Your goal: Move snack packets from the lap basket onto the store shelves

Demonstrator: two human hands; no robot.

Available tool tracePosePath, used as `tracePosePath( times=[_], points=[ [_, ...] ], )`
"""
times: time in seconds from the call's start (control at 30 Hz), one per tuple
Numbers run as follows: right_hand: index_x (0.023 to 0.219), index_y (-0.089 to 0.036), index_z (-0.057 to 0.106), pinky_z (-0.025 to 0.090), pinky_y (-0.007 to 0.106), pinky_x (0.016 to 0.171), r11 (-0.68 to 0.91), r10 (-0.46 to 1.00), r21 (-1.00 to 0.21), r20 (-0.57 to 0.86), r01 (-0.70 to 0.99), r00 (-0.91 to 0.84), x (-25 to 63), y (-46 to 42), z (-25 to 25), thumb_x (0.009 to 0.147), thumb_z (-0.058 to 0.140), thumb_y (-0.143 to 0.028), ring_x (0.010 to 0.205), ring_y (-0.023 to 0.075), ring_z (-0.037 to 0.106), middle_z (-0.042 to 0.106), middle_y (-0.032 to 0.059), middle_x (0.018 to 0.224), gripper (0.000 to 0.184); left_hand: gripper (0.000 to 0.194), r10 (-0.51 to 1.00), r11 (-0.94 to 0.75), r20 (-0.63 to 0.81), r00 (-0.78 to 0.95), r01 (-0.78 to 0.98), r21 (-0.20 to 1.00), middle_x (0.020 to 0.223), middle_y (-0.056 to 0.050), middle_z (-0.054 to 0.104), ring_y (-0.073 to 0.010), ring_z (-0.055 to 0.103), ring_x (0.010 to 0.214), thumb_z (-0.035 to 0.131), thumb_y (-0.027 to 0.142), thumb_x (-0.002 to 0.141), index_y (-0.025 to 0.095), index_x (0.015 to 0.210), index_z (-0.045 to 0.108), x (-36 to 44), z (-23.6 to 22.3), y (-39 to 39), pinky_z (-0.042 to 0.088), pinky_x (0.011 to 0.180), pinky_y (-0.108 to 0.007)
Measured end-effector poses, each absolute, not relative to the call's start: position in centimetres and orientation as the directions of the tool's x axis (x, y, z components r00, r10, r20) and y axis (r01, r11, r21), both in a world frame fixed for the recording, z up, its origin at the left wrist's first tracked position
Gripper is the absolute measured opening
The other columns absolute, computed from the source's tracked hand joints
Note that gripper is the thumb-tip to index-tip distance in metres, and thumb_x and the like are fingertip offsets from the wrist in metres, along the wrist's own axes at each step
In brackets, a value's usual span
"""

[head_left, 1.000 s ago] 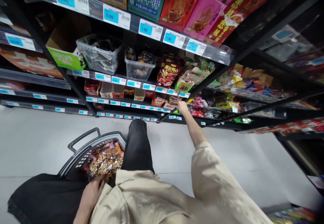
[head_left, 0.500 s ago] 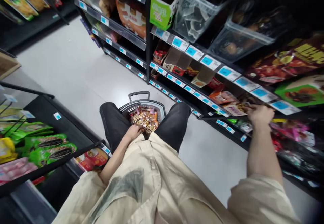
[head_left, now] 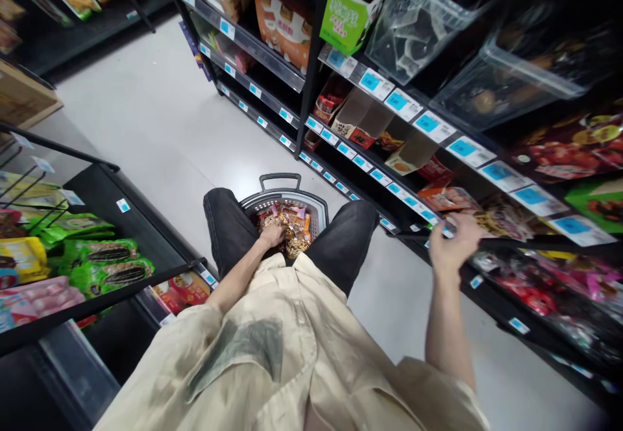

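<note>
Between my knees stands a grey basket [head_left: 318, 209] with a black handle, filled with small packets [head_left: 296, 243] in shiny gold, brown and orange wrappers. My left hand [head_left: 273, 233] is down in it, its fingers curled on the gold wrappers and the tips hidden. At the right, my right hand [head_left: 456, 241] is held by the price-tag edge of a low shelf [head_left: 389, 187], thumb and fingers bent together. Whatever is in its fingertips is too small and blurred to name. Beside it on the shelf lie an orange packet [head_left: 448, 198] and brownish packets [head_left: 506, 217].
Clear plastic bins [head_left: 413, 22] and a green box [head_left: 346, 19] stand on the upper right shelf. On the left, a low rack [head_left: 141, 207] carries green bags [head_left: 114, 262]. Grey floor [head_left: 146, 106] runs ahead between the shelves.
My right hand has drawn back from the packets on the shelf, leftward to its front edge. My left hand has reached further into the basket. The view has shifted slightly.
</note>
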State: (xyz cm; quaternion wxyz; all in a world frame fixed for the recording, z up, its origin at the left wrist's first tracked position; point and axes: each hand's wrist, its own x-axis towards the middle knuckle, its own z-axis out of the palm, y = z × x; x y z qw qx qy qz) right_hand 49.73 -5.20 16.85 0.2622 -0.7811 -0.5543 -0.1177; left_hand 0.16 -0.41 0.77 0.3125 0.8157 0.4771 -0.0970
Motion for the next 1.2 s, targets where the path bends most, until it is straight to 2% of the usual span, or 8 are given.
tracePosePath(
  times=[0.2, 0.37, 0.5, 0.67, 0.83, 0.97, 1.1, 1.2],
  points=[
    [0.113, -0.018, 0.067, 0.048, 0.045, 0.097, -0.131, 0.916, -0.601, 0.230, 0.788, 0.328, 34.8, -7.7, 12.0, 0.096, 0.044, -0.036, 0.107, 0.0262, 0.062, 0.070, 0.0138, 0.114, 0.033, 0.041, 0.627, -0.496, -0.467, 0.624, 0.781, 0.379, 0.159, -0.018, 0.035, -0.0336, 0.036, 0.143, 0.056, 0.015, 0.086, 0.013, 0.124, 0.070, 3.9, -1.6, 0.1, 0.033, 0.118, -0.046],
    [0.100, -0.021, 0.071, 0.043, 0.049, 0.103, -0.172, 0.927, -0.650, 0.148, 0.740, 0.345, 29.8, -8.7, 9.7, 0.095, 0.044, -0.028, 0.115, 0.0283, 0.059, 0.073, 0.0122, 0.105, 0.029, 0.035, 0.653, -0.482, -0.535, 0.536, 0.839, 0.253, 0.163, -0.020, 0.029, -0.0395, 0.025, 0.149, 0.051, 0.009, 0.087, 0.011, 0.111, 0.076, 5.8, -2.9, 1.1, 0.024, 0.118, -0.059],
    [0.094, -0.022, 0.072, 0.045, 0.048, 0.100, -0.187, 0.916, -0.666, 0.147, 0.722, 0.373, 30.6, -8.2, 9.5, 0.093, 0.045, -0.028, 0.109, 0.0283, 0.062, 0.074, 0.0109, 0.101, 0.027, 0.038, 0.635, -0.514, -0.555, 0.538, 0.830, 0.217, 0.160, -0.026, 0.031, -0.0417, 0.029, 0.147, 0.046, 0.005, 0.090, 0.006, 0.117, 0.073, 6.7, -2.6, 2.2, 0.027, 0.114, -0.059],
    [0.087, -0.023, 0.070, 0.042, 0.045, 0.097, -0.197, 0.921, -0.655, 0.133, 0.730, 0.367, 31.0, -7.5, 9.4, 0.091, 0.047, -0.027, 0.104, 0.0281, 0.060, 0.074, 0.0091, 0.098, 0.024, 0.048, 0.604, -0.566, -0.506, 0.616, 0.778, 0.272, 0.159, -0.026, 0.033, -0.0387, 0.033, 0.146, 0.040, 0.008, 0.095, 0.008, 0.139, 0.057, 5.8, -1.7, 2.1, 0.029, 0.114, -0.056],
    [0.085, -0.024, 0.070, 0.038, 0.043, 0.096, -0.214, 0.932, -0.610, 0.107, 0.763, 0.347, 30.5, -7.0, 9.4, 0.090, 0.048, -0.025, 0.104, 0.0282, 0.057, 0.074, 0.0068, 0.095, 0.022, 0.054, 0.543, -0.631, -0.459, 0.703, 0.703, 0.329, 0.163, -0.022, 0.028, -0.0341, 0.030, 0.150, 0.036, 0.009, 0.094, 0.013, 0.145, 0.050, 3.4, -1.2, 0.9, 0.029, 0.117, -0.053],
    [0.086, -0.025, 0.069, 0.037, 0.042, 0.095, -0.216, 0.938, -0.607, 0.088, 0.765, 0.334, 30.4, -6.7, 9.8, 0.091, 0.049, -0.022, 0.105, 0.0275, 0.055, 0.074, 0.0052, 0.095, 0.021, 0.060, 0.499, -0.630, -0.466, 0.731, 0.675, 0.385, 0.157, -0.020, 0.040, -0.0306, 0.042, 0.143, 0.036, 0.005, 0.090, 0.015, 0.148, 0.045, 2.6, -0.7, 0.9, 0.032, 0.116, -0.049],
    [0.086, -0.026, 0.070, 0.036, 0.042, 0.095, -0.234, 0.936, -0.609, 0.070, 0.758, 0.346, 30.4, -6.3, 10.4, 0.091, 0.050, -0.020, 0.105, 0.0271, 0.054, 0.073, 0.0042, 0.097, 0.021, 0.040, 0.619, -0.428, -0.388, 0.682, 0.708, 0.562, 0.125, -0.018, 0.068, -0.0265, 0.067, 0.113, 0.043, 0.015, 0.093, 0.017, 0.131, 0.056, 2.6, -0.1, 1.8, 0.047, 0.101, -0.040],
    [0.086, -0.026, 0.070, 0.036, 0.044, 0.096, -0.283, 0.934, -0.570, 0.018, 0.771, 0.356, 30.0, -5.8, 10.8, 0.090, 0.051, -0.018, 0.108, 0.0283, 0.053, 0.073, 0.0043, 0.099, 0.021, 0.025, 0.760, -0.166, -0.321, 0.565, 0.646, 0.745, 0.099, -0.011, 0.073, -0.0240, 0.072, 0.093, 0.049, 0.028, 0.094, 0.018, 0.116, 0.057, 2.4, 0.2, 1.9, 0.053, 0.087, -0.036]
  ],
)
